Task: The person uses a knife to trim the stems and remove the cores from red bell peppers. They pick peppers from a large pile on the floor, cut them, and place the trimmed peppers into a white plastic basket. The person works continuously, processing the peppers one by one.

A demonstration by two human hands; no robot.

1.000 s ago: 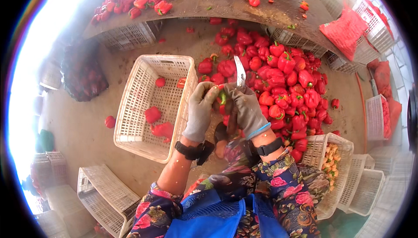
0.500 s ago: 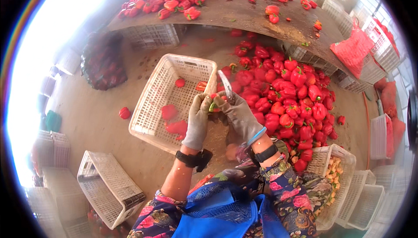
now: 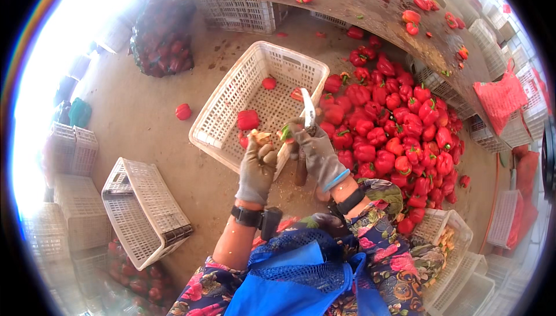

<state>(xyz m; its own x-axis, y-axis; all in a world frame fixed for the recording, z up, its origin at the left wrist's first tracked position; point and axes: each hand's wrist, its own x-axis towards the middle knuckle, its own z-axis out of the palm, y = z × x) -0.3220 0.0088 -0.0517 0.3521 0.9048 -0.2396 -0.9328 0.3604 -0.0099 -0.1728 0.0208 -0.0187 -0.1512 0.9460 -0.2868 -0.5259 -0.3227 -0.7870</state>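
- One red pepper (image 3: 183,111) lies alone on the floor (image 3: 145,133). It looks round and smooth, so it might roll; cup its fat sides.
- Next comes the white crate (image 3: 227,107), with some red pieces (image 3: 248,120) inside. It looks stiff, and the rim seems best to grab.
- The left hand (image 3: 258,168) is by the crate's near edge. Its fingers are pinched on a pale clump (image 3: 260,137). That clump is likely very light, soft and crumbly, so pinch it gently in the middle.
- Just beside it, a green stem piece (image 3: 285,133) sits at the right hand's (image 3: 320,153) fingertips. It may be wet and slippery. I cannot tell how tightly it is held.
- The right fingers are curled around a knife (image 3: 308,106), blade up. It looks hard and sharp, so hold only the handle.
- On the right is a big pepper pile (image 3: 394,131). Those shiny peppers could slip, or crack if squeezed hard; use the whole hand.
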